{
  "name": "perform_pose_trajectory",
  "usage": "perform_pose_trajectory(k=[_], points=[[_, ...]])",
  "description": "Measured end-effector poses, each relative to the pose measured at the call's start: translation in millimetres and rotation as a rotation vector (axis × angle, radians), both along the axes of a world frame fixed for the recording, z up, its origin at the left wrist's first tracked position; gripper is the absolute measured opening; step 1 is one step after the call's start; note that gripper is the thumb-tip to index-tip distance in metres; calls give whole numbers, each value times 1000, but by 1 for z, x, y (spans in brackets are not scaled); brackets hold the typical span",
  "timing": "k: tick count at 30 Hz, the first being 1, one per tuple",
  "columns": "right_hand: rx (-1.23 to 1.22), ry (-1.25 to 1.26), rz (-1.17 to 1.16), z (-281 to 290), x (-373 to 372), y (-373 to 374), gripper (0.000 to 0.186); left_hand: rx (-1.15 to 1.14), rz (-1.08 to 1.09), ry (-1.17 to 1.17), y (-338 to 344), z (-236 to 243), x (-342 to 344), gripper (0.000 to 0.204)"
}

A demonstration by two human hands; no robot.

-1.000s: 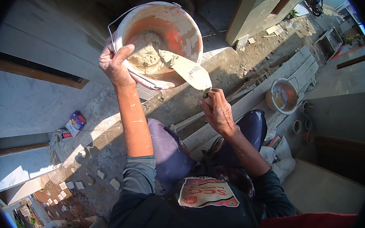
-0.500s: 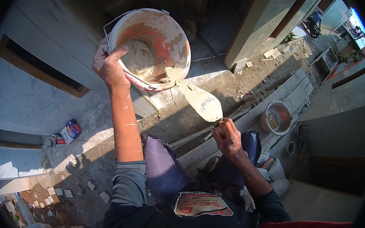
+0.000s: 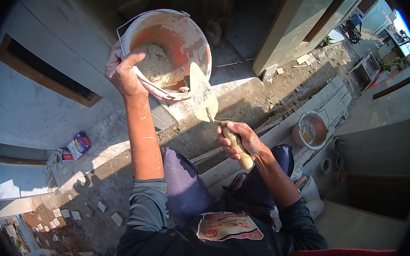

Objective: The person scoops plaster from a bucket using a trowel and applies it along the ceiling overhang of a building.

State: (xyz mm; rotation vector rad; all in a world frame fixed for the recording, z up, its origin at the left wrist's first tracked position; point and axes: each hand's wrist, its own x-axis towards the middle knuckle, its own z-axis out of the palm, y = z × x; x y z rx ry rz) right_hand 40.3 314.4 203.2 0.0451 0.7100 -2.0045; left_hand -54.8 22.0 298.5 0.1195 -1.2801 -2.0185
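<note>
My left hand grips the rim of a mortar-smeared bucket, thumb inside and fingers outside. The bucket is tilted so its mouth faces me, and grey-beige wet mortar lies in it. Its wire handle hangs at the left side. My right hand is closed around the worn handle of a trowel. The mortar-coated blade points up and away, beside the bucket's near right rim; whether it touches the rim I cannot tell. A small lump of mortar sits on the rim by the blade.
A second bucket stands on boards at the right. Sacks lie near my right arm. Broken tile pieces are scattered at lower left, near a purple package. Far off, a person is by a motorcycle.
The trowel has turned from lying slantwise to more upright, its blade edge now beside the rim. My right hand moved left and rolled, showing the handle. The bucket shifted slightly left.
</note>
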Motion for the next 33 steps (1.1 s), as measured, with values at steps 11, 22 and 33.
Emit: perform_pose_trajectory(k=[11, 22, 33], points=[[1311, 1688, -186, 52, -15, 73, 33, -162, -65, -66, -30, 4, 12, 35], [1037, 1834, -175, 4, -11, 20, 41, -322, -253, 22, 8, 37, 7, 16], [1157, 2167, -465, 161, -70, 72, 42, 175, -440, -9, -5, 55, -9, 18]])
